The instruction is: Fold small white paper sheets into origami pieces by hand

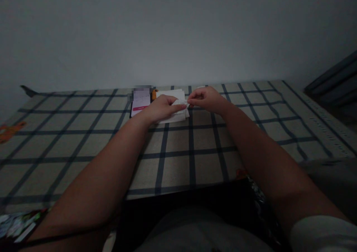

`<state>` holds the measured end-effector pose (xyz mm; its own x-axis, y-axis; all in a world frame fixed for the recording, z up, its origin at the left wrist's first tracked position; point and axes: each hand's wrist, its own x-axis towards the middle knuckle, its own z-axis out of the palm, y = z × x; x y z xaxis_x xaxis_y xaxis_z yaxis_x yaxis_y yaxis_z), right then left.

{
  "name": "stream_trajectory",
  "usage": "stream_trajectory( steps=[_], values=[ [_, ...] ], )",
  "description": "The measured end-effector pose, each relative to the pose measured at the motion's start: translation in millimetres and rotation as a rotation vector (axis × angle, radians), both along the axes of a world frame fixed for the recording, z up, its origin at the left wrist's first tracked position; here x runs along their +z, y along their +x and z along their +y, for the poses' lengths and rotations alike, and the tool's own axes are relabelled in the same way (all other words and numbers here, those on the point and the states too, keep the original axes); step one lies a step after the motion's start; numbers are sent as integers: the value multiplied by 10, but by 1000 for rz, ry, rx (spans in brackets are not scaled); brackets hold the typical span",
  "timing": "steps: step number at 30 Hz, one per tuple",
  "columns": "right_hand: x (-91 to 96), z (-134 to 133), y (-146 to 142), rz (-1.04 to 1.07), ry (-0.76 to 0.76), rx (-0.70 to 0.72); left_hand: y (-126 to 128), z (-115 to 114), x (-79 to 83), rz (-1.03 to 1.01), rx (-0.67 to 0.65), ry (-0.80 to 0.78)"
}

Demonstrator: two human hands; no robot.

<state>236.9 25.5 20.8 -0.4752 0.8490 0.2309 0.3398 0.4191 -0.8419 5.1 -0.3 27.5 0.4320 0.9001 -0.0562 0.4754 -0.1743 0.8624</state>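
Both my arms reach forward over a checked cloth surface (178, 159). My left hand (161, 108) and my right hand (206, 98) meet at the far middle, each with fingers pinched on a small crumpled white piece of paper (182, 103) held between them. Under the hands lies a stack of white paper sheets (174, 95). A phone with a lit screen (141, 102) lies just left of the stack, beside my left hand. A small orange thing (154, 94) sits between phone and papers.
A plain wall (178, 32) rises right behind the cloth's far edge. An orange patterned item (11, 130) lies at the left edge. Colourful wrappers (16, 222) show at the bottom left. A dark slanted object (334, 80) stands at the far right.
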Motion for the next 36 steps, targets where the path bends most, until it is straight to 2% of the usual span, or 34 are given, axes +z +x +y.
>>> stream_trajectory(
  steps=[3,9,13,20,29,36],
  values=[
    [-11,2,-18,24,-25,-4,4,11,-5,5,19,44],
    [-29,-31,-67,217,-173,9,32,-25,38,-32,44,28],
    [3,-53,-70,242,-233,30,39,-30,28,-47,37,33],
    [-59,8,-87,239,-230,-12,45,19,-38,-48,100,63],
    [16,-31,-9,255,-256,25,40,7,-15,-99,79,-97],
    [-23,5,-33,267,-377,-39,54,58,-101,-219,138,-129]
  ],
)
